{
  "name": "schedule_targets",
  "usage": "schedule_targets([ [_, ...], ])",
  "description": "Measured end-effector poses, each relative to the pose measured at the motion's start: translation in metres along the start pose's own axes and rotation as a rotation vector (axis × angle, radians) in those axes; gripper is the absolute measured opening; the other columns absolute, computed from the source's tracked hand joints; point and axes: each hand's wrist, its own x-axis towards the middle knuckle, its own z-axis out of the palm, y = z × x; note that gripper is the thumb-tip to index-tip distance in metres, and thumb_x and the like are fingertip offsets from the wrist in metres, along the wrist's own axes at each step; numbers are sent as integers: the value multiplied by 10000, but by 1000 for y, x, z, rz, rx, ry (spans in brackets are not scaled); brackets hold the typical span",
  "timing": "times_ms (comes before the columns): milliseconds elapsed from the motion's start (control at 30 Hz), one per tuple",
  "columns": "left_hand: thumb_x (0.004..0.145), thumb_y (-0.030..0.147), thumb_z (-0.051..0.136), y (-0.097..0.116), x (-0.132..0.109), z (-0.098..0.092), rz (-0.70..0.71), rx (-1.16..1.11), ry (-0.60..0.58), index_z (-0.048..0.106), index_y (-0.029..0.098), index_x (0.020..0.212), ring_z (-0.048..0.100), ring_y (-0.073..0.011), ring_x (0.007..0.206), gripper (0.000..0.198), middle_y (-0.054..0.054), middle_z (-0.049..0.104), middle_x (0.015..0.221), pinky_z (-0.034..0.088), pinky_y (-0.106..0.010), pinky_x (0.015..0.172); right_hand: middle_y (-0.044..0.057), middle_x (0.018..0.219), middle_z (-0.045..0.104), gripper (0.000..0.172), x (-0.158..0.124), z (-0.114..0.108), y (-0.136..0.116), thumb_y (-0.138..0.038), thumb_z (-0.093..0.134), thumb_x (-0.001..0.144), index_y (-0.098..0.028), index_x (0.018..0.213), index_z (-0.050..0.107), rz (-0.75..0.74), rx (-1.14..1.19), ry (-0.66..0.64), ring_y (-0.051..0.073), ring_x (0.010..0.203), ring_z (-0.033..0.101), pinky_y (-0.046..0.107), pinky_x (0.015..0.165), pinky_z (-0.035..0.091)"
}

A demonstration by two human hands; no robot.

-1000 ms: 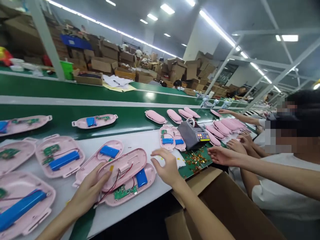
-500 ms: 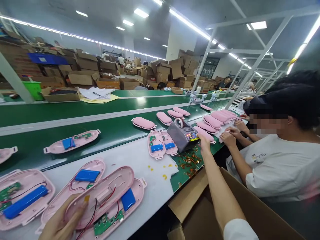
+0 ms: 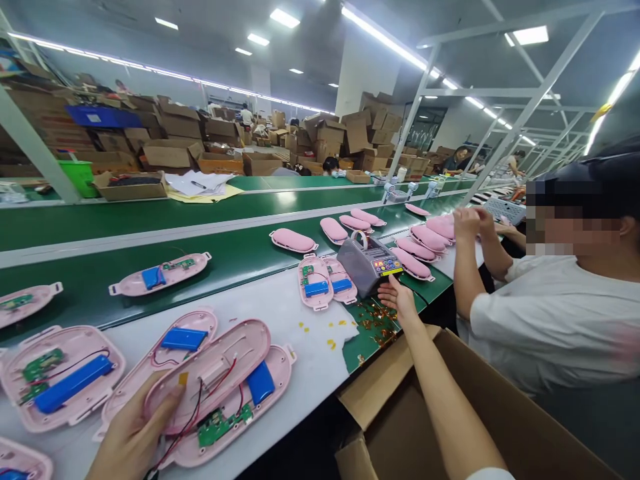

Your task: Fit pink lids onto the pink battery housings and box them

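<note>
- Right hand [image 3: 399, 300] has moved the most: a second ago I had it just beside the held shell, now it's over at the front of the gray tape dispenser [image 3: 363, 267], under the lit panel.
- Its fingers look partly spread, thumb up near the dispenser's front edge. From my end I can't tell if they're pinching anything.
- Left hand [image 3: 133, 427] is still gripping the pink shell half [image 3: 235, 360], thumb on the inside, other fingers mostly hidden behind it.
- Said shell is tilted, hollow side up, above another open pink shell [image 3: 281, 363] with a green circuit board [image 3: 220, 428] and blue battery [image 3: 261, 383]. Can't tell if the two touch.
- I can see a bit of yellow tape [image 3: 183, 379] right by the left thumb, plus red and black wires [image 3: 200, 397] trailing from the held piece.
- Beside the dispenser: two more open shells [image 3: 306, 267] on the white sheet [image 3: 300, 373], and orange film scraps [image 3: 377, 323] on the green bench.
- Closed pink cases [image 3: 293, 241] sit further back, and an open cardboard box [image 3: 383, 387] is under my right forearm.
- Co-worker's hands [image 3: 467, 221] are up higher than half a second ago.
</note>
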Motion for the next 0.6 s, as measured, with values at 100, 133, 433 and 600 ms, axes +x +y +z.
schedule_targets([
  [100, 704, 712, 569, -1, -1, 0, -2, -23, -13, 605, 323, 986, 583, -312, 1121, 482, 36, 678, 1138, 385, -466, 1104, 88, 736, 696, 387, 0, -5, -4, -452, 752, 569, -130, 760, 658, -18, 17, -21, 162, 605, 654, 235, 520, 509],
  [133, 721, 695, 568, -2, -1, 0, 1, -24, -15, 603, 322, 1006, 575, -304, 1140, 471, 39, 672, 1152, 374, -456, 1112, 79, 716, 688, 373, -1, -8, -5, -430, 751, 555, -134, 758, 652, -29, 18, -21, 160, 593, 647, 241, 521, 509],
  [433, 786, 646, 547, 4, 3, 2, 32, 43, -71, 590, 298, 1137, 582, -291, 1097, 496, 30, 666, 1133, 408, -423, 1055, 43, 778, 667, 186, -140, 83, -7, -382, 552, 844, -216, 821, 631, -532, -263, -376, 162, 670, 597, 269, 553, 477],
  [600, 790, 635, 558, 12, 0, 6, 111, -24, -102, 579, 207, 1151, 619, -267, 993, 560, -20, 685, 1096, 468, -386, 972, 56, 895, 657, 171, -214, 197, 18, -172, 404, 900, -199, 875, 571, -1533, -851, -961, 184, 767, 566, 321, 734, 475],
])
